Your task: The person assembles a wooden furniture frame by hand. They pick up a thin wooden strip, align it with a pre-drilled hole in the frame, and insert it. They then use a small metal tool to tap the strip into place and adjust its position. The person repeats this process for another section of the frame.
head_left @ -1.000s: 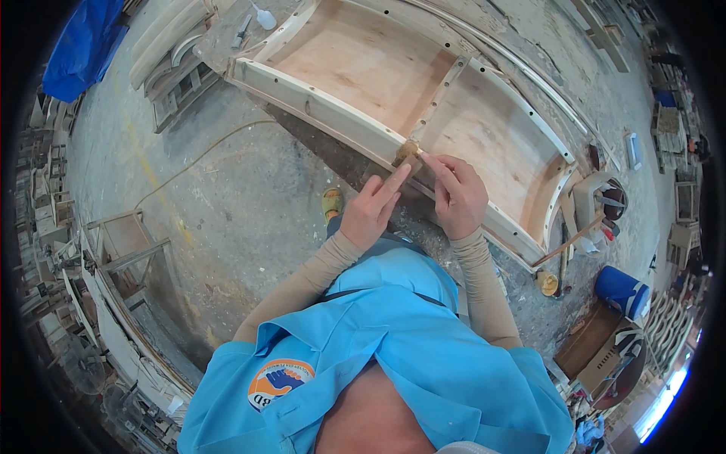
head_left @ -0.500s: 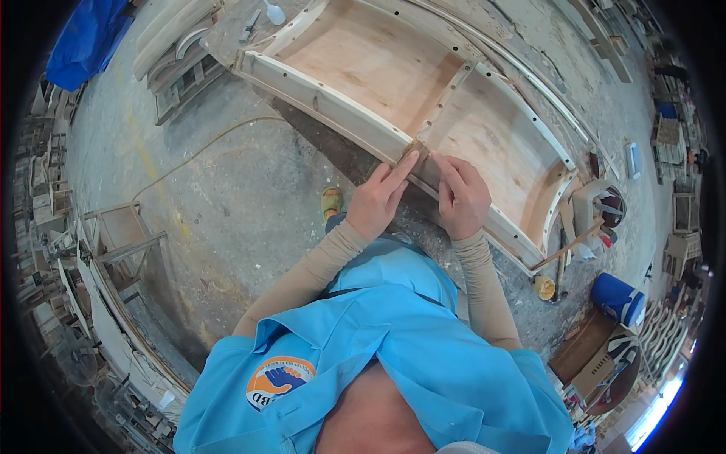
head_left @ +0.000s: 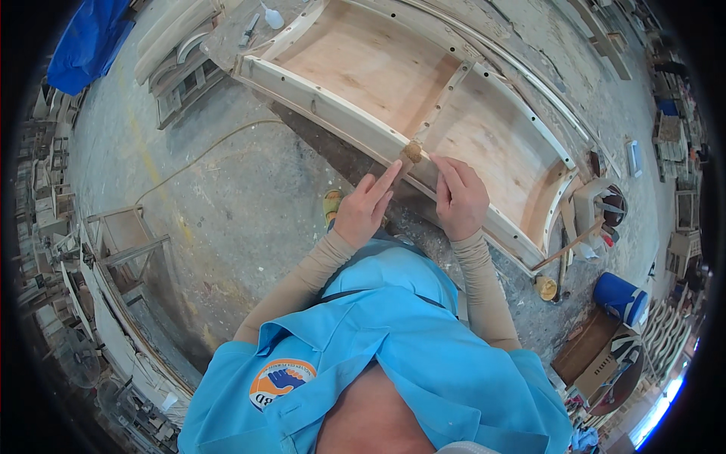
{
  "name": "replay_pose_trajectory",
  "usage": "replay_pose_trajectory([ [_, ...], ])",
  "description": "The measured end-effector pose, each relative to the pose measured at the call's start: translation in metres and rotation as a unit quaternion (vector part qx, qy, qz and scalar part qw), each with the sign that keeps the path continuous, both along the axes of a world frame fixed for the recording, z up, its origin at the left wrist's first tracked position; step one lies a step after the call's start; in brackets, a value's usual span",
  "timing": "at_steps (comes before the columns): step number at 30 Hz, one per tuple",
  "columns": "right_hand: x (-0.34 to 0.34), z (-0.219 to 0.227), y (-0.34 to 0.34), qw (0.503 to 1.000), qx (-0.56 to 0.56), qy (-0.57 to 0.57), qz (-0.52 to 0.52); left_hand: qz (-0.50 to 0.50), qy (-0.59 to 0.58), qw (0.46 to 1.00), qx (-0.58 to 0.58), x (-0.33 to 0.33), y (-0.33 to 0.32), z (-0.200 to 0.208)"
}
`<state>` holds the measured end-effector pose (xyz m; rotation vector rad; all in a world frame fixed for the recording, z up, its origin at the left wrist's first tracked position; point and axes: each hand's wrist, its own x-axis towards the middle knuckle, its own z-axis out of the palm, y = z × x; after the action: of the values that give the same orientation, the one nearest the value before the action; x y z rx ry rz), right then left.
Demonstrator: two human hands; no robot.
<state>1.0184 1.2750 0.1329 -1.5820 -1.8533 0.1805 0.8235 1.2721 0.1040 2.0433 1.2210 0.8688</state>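
A long wooden frame with curved rails and panelled bays (head_left: 363, 53) stretches across in front of me, with dark holes along its rails. At the middle of its near rail, my left hand (head_left: 364, 210) is closed with its index finger stretched along a small flat brownish piece (head_left: 407, 166). A lump of tan paste (head_left: 413, 152) sits at the far end of that piece. Just right of it, my right hand (head_left: 463, 198) is closed in a pinch, its index finger pointing at the paste. Whatever it grips is hidden by the fingers.
A white bottle (head_left: 273, 17) and a metal tool (head_left: 248, 32) lie beyond the frame's left end. At its right end are a light-coloured container (head_left: 586, 198) and a hammer-like tool (head_left: 558, 286). A blue drum (head_left: 618, 298) stands at right; a hose (head_left: 200, 157) crosses the floor.
My left hand has drawn back slightly toward me and left, and the lump of paste now shows plainly. My right hand has hardly moved.
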Motion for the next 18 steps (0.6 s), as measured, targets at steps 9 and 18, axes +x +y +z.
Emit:
replay_pose_trajectory([
  [9, 0.0, 0.001, 0.0, 1.0, -0.001, -0.001, -0.002, 0.026, 0.041, 0.999, 0.008, 0.009, 0.005, 0.002],
  [18, 0.0, 0.001, 0.0, 1.0, -0.001, -0.007, -0.004, 0.034, 0.014, 0.999, 0.025, 0.013, 0.007, 0.001],
])
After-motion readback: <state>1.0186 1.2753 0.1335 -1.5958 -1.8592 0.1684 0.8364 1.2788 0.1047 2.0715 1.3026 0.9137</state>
